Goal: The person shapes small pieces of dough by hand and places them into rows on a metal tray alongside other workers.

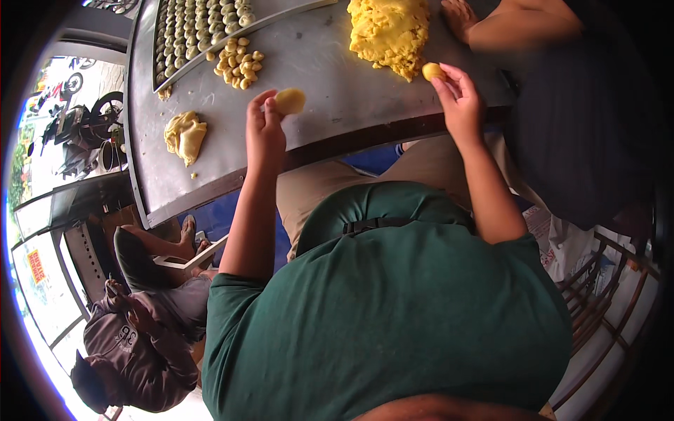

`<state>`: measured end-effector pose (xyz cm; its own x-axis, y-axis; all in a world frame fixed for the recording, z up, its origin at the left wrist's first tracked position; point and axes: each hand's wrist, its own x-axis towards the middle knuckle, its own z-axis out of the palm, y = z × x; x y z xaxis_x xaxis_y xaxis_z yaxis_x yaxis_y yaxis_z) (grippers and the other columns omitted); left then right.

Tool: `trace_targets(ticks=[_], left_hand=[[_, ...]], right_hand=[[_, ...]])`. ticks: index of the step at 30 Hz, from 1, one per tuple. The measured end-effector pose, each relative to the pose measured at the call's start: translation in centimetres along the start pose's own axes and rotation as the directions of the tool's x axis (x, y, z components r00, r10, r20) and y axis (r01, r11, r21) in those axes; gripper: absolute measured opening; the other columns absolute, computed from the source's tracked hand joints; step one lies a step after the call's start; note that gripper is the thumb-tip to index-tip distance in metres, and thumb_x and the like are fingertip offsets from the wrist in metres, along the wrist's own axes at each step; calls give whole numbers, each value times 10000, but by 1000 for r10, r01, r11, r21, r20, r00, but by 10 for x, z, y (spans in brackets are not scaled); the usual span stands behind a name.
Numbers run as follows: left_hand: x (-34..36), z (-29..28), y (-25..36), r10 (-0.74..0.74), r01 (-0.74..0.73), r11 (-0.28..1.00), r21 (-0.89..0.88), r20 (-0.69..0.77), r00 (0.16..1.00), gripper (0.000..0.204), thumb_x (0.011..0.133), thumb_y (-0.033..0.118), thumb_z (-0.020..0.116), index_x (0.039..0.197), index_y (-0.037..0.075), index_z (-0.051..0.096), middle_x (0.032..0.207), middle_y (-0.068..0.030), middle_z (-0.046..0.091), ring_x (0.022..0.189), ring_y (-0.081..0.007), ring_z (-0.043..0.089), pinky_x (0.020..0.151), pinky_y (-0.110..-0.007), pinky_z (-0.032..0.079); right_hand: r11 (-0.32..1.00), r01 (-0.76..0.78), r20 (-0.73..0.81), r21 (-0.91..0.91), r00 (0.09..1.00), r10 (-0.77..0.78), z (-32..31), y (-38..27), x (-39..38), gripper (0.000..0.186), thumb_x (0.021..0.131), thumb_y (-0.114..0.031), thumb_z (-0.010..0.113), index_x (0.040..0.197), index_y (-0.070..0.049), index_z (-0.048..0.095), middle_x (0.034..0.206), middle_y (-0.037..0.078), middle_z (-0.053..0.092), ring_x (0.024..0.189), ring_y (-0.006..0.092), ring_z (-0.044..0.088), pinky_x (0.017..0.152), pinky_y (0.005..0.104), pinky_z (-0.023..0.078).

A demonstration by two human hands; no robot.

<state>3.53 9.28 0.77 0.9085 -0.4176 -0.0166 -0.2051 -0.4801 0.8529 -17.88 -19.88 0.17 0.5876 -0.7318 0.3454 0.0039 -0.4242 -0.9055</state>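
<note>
My left hand (266, 133) is raised over the near edge of the metal table, its thumb and fingers pinching a flattened piece of pale yellow dough (291, 102). Further right, my right hand (463, 105) grips a small rounded yellow lump (433, 71) between thumb and fingertips. Just beyond that hand lies a big crumbly yellow mass (388, 35). A loose pile of small dough balls (237, 64) sits beyond my left hand. To the left rests a smooth, larger lump of dough (185, 137).
A tray (288, 16) with rows of small balls stands at the table's far left. Another person's arm (523, 24) reaches onto the metal table (316, 63) at right. A seated person (144, 344) is at lower left. Motorcycles (84, 137) stand outside.
</note>
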Motion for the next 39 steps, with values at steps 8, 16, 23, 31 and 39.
trace_targets(ticks=[8,16,23,31,39], left_hand=[[-43,33,87,153,314,688,-654,554,819,682,1070,530,492,1592,110,367,1573,-131,447,1440,-290,439,1185,-472,341],[-10,-6,94,336,-426,904,42,545,768,449,640,377,922,859,53,701,821,-188,717,824,-422,698,719,-446,565],[-12,18,100,238,-248,968,-40,461,855,526,664,304,935,1044,25,702,904,-166,746,867,-299,749,770,-398,573],[-21,20,91,208,-239,971,12,447,870,561,632,305,953,1025,14,678,933,-174,751,917,-320,746,814,-398,572],[-14,13,85,282,-420,897,139,552,784,443,691,318,878,963,34,673,870,-165,726,851,-397,708,739,-423,558]], right_hand=[[863,476,289,-168,861,-418,67,-62,-19,208,882,-85,776,1084,-51,744,1027,136,757,922,279,745,822,367,592],[584,759,465,-288,644,-607,65,-134,-19,198,822,-196,774,1008,-129,767,1115,29,720,1075,282,640,1014,445,472],[995,-87,534,39,844,53,69,-105,-8,198,843,-214,779,1031,-153,771,1080,-19,744,1060,216,626,997,422,453],[726,647,581,-234,691,-429,81,-90,-19,148,833,-180,717,964,-168,786,1008,-8,737,1010,217,638,959,399,462],[676,709,652,-198,611,-449,85,-104,-21,117,789,-144,690,880,-146,763,897,-7,687,946,244,620,897,416,487]])
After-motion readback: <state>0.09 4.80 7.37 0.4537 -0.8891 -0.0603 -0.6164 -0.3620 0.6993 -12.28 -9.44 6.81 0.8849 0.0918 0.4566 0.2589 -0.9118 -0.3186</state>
